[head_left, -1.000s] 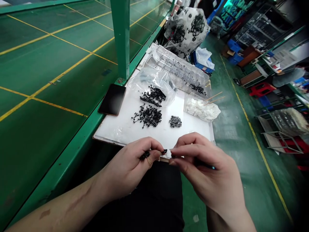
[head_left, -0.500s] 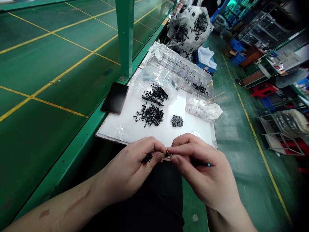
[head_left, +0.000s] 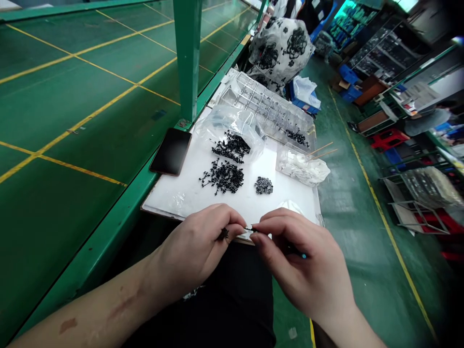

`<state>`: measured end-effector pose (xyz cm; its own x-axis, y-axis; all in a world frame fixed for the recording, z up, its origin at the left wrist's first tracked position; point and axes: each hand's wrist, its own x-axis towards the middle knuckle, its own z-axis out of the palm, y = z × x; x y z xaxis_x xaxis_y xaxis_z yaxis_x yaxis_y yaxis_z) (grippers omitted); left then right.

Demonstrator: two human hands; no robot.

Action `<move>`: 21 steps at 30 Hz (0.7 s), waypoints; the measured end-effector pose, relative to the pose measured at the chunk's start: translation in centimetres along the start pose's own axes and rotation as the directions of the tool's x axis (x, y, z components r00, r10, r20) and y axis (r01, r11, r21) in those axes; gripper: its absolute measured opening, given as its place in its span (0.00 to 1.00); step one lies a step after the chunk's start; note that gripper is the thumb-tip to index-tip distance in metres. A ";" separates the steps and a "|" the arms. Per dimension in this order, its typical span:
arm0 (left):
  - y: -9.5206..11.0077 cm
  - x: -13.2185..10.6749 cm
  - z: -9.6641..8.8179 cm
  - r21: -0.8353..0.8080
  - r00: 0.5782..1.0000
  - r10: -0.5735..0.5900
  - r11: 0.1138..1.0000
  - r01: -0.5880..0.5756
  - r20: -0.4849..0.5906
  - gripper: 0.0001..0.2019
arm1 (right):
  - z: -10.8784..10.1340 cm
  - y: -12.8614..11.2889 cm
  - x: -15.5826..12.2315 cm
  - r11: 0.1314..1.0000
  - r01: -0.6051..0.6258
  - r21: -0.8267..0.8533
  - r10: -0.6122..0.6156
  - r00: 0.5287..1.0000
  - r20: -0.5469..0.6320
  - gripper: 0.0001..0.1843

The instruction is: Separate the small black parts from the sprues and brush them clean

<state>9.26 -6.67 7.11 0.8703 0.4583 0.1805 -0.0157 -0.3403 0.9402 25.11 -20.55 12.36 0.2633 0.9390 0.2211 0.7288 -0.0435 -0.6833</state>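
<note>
My left hand (head_left: 201, 244) is closed, thumb and forefinger pinching one end of a small thin black part (head_left: 249, 229). The fingertips of my right hand (head_left: 308, 263) are closed on the other end of it. More dark pieces (head_left: 224, 234) show in the curl of my left fingers, mostly hidden. Just beyond the hands, on a white board (head_left: 170, 193), lie a pile of black branched plastic parts (head_left: 223, 177) and a smaller heap of tiny dark ring-like pieces (head_left: 263, 185). A clear plastic bag (head_left: 250, 128) behind them holds more black branched parts (head_left: 232, 146).
A phone (head_left: 171, 151) lies at the board's left edge, beside a green post (head_left: 186, 63). At the back stand a clear compartment tray (head_left: 261, 99) and a clear box (head_left: 286, 164) with white material and two thin sticks. Someone in a patterned garment (head_left: 282, 46) is further off.
The view has shifted slightly. My fingertips have moved a little further apart, with the thin black part now showing between them. The dark pieces in my left hand show less.
</note>
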 end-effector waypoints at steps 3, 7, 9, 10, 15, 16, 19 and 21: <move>-0.9 0.0 0.1 -0.102 0.986 -0.158 0.983 0.152 -0.049 0.09 | 0.6 1.0 0.0 0.992 -0.121 0.027 0.121 0.993 0.017 0.04; -3.2 -0.5 1.5 -0.572 0.805 -0.594 0.660 0.487 0.001 0.17 | 0.6 3.6 0.9 0.916 -0.393 0.081 0.387 0.919 0.078 0.07; -4.1 -0.5 2.5 -0.761 0.733 -0.669 0.410 0.503 0.123 0.18 | -0.6 5.7 2.7 0.882 -0.461 0.096 0.463 0.886 -0.001 0.13; -4.5 -0.4 3.0 -0.801 0.719 -0.676 0.336 0.496 0.162 0.18 | -1.6 6.9 3.9 0.874 -0.476 0.099 0.484 0.872 -0.076 0.17; -4.4 -0.1 4.1 -0.867 0.716 -0.684 0.264 0.422 0.141 0.14 | -7.7 13.0 10.4 0.822 -0.560 0.102 0.542 0.715 -0.442 0.37; -4.3 -0.1 4.1 -0.870 0.711 -0.690 0.260 0.418 0.135 0.15 | -8.4 13.6 10.9 0.816 -0.571 0.094 0.543 0.700 -0.465 0.37; -4.1 -0.2 3.8 -0.861 0.701 -0.701 0.268 0.431 0.132 0.16 | -8.5 13.4 9.8 0.818 -0.572 0.050 0.527 0.714 -0.461 0.33; -4.1 -0.3 3.7 -0.848 0.694 -0.709 0.288 0.445 0.124 0.16 | -6.9 11.6 7.5 0.834 -0.551 0.014 0.507 0.757 -0.412 0.30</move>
<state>10.95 -8.47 2.12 0.6758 0.4581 -0.5775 -0.0343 0.8022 0.5961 39.91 -16.35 10.94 0.8295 0.5480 0.1079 0.4540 -0.5491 -0.7017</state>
